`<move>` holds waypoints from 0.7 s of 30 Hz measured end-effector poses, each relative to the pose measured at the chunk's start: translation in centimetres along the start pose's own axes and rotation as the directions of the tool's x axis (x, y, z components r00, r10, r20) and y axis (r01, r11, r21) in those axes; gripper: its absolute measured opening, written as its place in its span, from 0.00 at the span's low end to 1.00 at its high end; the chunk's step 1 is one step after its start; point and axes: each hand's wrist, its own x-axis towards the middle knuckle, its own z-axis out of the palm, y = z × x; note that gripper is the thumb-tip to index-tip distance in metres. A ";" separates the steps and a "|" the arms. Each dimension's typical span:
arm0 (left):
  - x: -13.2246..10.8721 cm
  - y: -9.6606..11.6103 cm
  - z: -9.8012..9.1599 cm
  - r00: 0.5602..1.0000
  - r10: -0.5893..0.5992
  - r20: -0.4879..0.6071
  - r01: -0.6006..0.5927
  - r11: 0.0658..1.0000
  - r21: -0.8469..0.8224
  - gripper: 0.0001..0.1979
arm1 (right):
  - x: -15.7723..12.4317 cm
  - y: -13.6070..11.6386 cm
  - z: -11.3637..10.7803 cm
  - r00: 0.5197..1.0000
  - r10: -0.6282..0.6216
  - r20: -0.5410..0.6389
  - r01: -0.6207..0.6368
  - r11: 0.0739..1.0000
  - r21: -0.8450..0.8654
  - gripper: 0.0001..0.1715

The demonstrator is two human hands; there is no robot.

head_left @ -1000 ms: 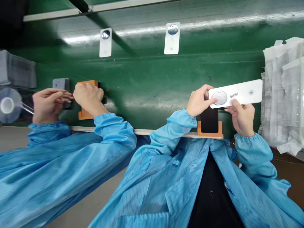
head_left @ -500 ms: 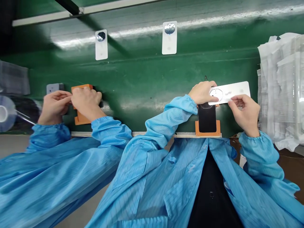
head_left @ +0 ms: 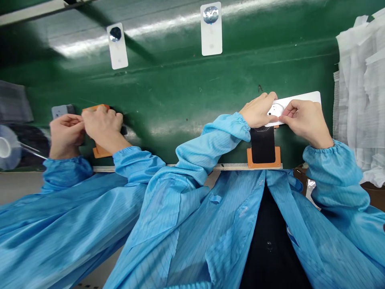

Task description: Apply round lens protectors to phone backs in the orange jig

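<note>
My left hand (head_left: pixel 260 109) grips the left end of a white phone back cover (head_left: pixel 311 97), thumb on its face near the round camera area. The cover is tilted, its right end higher. My right hand (head_left: pixel 305 120) is closed in a pinch over the cover, fingertips at the lower edge of the circle; what they pinch, if anything, is too small to make out. Below the cover lies a black phone-shaped panel (head_left: pixel 262 146) in an orange fixture (head_left: pixel 278 156), its upper part hidden by the cover and my left hand.
Two white back covers with shiny round pieces (head_left: pixel 119 50) (head_left: pixel 211 38) lie on the green surface (head_left: pixel 168 96). White wrapped sheets (head_left: pixel 357 88) are stacked at right. At left, a co-worker's hands (head_left: pixel 104 126) work over another orange fixture (head_left: pixel 100 151), near a tape roll (head_left: pixel 7 147).
My right hand has moved left from the cover's lower edge to its round camera area. My left hand still holds the cover. The whole view has shifted slightly.
</note>
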 end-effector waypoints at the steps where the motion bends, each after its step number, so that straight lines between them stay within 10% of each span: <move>1: 0.0 -0.1 0.0 1.000 0.002 -0.010 -0.002 1.000 -0.007 0.28 | 0.1 0.0 0.0 1.000 -0.001 0.003 0.001 1.000 0.003 0.09; 6: 0.7 -1.2 -0.7 0.998 0.050 -0.030 -0.052 0.997 -0.063 0.28 | 0.1 0.4 0.2 0.989 -0.148 -0.018 0.147 0.987 -0.061 0.05; 13: 2.2 -2.7 -2.9 0.980 0.187 0.074 -0.148 0.918 -0.367 0.15 | -1.8 1.4 0.9 0.926 -0.374 -0.047 0.341 0.884 -0.319 0.24; 21: 2.8 -1.3 -2.7 0.999 0.043 0.026 -0.029 0.920 -0.391 0.09 | -4.0 0.5 1.5 0.908 -0.417 -0.039 0.348 0.803 -0.485 0.25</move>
